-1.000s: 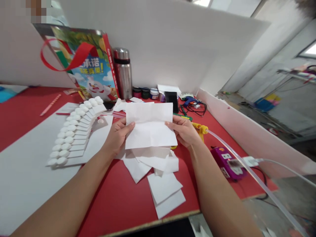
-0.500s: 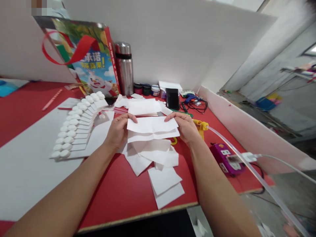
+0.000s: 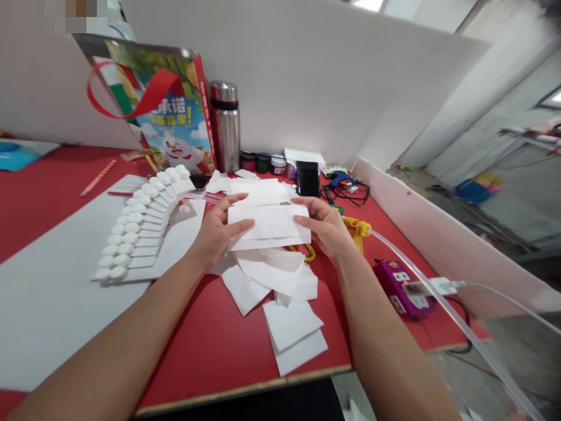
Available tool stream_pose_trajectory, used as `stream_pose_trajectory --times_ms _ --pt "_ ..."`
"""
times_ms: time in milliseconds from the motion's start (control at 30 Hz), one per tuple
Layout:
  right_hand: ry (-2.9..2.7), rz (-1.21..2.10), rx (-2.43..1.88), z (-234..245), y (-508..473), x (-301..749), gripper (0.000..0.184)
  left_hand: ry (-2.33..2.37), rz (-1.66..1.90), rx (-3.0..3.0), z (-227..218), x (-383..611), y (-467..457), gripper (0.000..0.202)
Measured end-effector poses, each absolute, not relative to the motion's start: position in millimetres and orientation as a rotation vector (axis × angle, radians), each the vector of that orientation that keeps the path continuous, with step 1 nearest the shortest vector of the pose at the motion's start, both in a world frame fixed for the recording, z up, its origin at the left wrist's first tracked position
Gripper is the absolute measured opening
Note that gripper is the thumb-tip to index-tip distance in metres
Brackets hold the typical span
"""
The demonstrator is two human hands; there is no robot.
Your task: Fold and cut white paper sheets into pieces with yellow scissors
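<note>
My left hand (image 3: 219,231) and my right hand (image 3: 326,228) grip opposite ends of a folded white paper sheet (image 3: 269,225) held just above the red table (image 3: 210,345). Thumbs press on its top face, fingers curl beneath. Under and in front of it lie several loose white paper pieces (image 3: 280,292). To the left, a fan of white strips tipped with white cotton-like balls (image 3: 140,225) rests on a large white sheet (image 3: 44,292).
A gift bag with red ribbon (image 3: 166,111), steel flask (image 3: 225,134), small paint jars (image 3: 263,162) and black phone (image 3: 308,178) stand at the back. A yellow glue gun (image 3: 357,228), purple device (image 3: 405,289), clear tube (image 3: 460,327) and tangled cables (image 3: 350,190) lie at right. White partition boards (image 3: 438,245) bound the table.
The sheet was held upright and unfolded a second ago; it has been folded in half and lowered, and my thumbs now press on the fold.
</note>
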State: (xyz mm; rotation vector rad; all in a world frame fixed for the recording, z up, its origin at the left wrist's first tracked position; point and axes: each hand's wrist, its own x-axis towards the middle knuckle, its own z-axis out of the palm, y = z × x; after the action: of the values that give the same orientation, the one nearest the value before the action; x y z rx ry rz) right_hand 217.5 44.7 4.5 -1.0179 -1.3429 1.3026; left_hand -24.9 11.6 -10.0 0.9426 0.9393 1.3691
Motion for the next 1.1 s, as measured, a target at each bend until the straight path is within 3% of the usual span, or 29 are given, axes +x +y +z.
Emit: stream_pose_trajectory --times_ms 67,167,333,600,900,1100 --pt "-1.239 1.396 -0.972 8.6 42.8 214.8 0.05 0.917 1.294 0.871 -8.6 -25.1 11.2 0.066" --pt "-1.153 1.516 -0.955 13.2 40.6 211.6 0.04 0.92 1.152 0.822 -10.5 -24.5 10.3 0.047" --pt "-1.163 1.52 -0.93 10.5 41.1 210.0 0.035 0.878 1.263 0.839 -17.6 -22.7 11.8 0.036" --pt "-1.211 1.61 -1.016 9.3 38.2 203.9 0.047 0.899 1.307 0.925 -16.3 -19.3 12.9 0.043" --pt "-1.156 1.419 -1.057 9.0 42.9 217.1 0.028 0.984 1.234 0.989 -19.3 -23.2 12.3 0.045" --pt "-1.142 1.671 -1.03 12.5 37.9 207.5 0.035 0.982 1.216 1.001 -20.3 -21.6 10.8 0.047"
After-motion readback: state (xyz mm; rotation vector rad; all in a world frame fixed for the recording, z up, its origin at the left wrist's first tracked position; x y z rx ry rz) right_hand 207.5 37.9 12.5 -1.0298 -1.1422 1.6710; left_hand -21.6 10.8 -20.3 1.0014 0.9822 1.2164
